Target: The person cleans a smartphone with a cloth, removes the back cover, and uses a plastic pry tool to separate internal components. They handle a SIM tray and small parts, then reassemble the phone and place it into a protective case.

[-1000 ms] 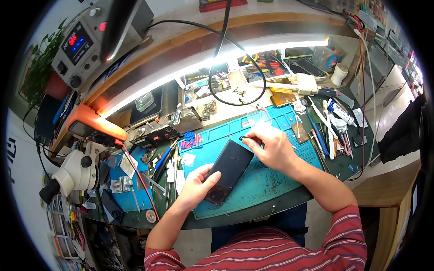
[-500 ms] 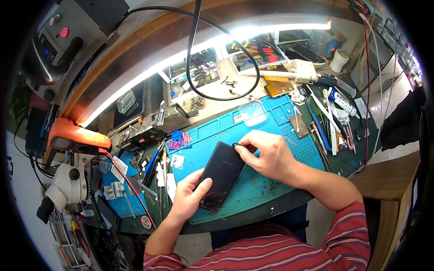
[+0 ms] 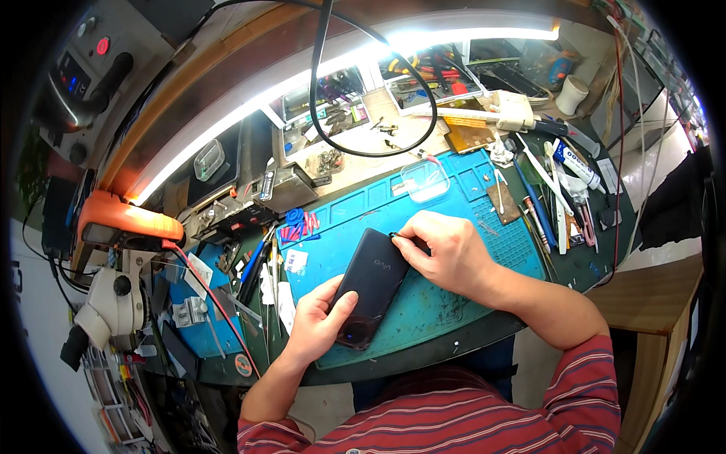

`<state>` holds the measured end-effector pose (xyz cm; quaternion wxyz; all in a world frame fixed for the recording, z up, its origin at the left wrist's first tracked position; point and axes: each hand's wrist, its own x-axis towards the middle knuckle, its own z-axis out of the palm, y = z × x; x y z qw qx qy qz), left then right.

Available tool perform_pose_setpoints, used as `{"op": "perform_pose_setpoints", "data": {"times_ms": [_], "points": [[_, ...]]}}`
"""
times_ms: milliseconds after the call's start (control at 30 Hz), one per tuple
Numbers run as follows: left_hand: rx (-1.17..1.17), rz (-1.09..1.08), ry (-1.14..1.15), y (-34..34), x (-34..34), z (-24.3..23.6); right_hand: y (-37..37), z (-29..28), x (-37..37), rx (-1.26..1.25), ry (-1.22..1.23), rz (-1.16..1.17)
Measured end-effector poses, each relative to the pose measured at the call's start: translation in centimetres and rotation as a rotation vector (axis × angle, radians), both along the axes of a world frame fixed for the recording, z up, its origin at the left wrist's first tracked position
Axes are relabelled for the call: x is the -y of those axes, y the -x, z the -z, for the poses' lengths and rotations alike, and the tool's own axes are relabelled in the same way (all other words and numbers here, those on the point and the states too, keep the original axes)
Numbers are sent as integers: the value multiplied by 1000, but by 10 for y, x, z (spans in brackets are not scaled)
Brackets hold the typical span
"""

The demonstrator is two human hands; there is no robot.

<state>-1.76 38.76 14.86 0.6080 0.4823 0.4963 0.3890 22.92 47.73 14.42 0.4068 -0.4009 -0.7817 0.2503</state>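
A dark smartphone (image 3: 376, 276), back side up, is held aslant above the blue work mat (image 3: 442, 325). My left hand (image 3: 321, 319) grips its lower left edge, thumb on the back beside the round camera area, with the other fingers hidden underneath. At the phone's upper right corner, my right hand (image 3: 448, 248) pinches a small dark piece (image 3: 394, 235) between thumb and forefinger. That piece touches or nearly touches the phone's edge; its kind is too small to make out.
Beyond the phone stands a clear plastic box (image 3: 425, 181). Tweezers, brushes and a white tube (image 3: 578, 168) crowd the right side. An orange meter (image 3: 125, 219) and a microscope (image 3: 113, 303) stand at left. A black cable loop (image 3: 312, 98) hangs over the bench.
The phone and both hands have shifted very slightly in view, along with the whole bench. My right hand keeps its pinch at the phone's corner.
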Motion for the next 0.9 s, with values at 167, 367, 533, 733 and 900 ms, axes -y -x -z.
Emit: {"op": "perform_pose_setpoints", "data": {"times_ms": [167,367,533,733,900], "points": [[-29,61,72,5,-3,-3,-1,-8,-4,-108,469,-19],[91,70,166,12,-7,-3,-8,2,-14,-262,804,-154],[107,67,157,12,-6,-3,-14,-3,-16,-342,970,-230],[-110,123,-23,19,-8,-9,-11,-17,-12,-391,1000,-312],[-635,152,-449,-4,-12,-32,-8,-17,8,-404,947,-310]]}}
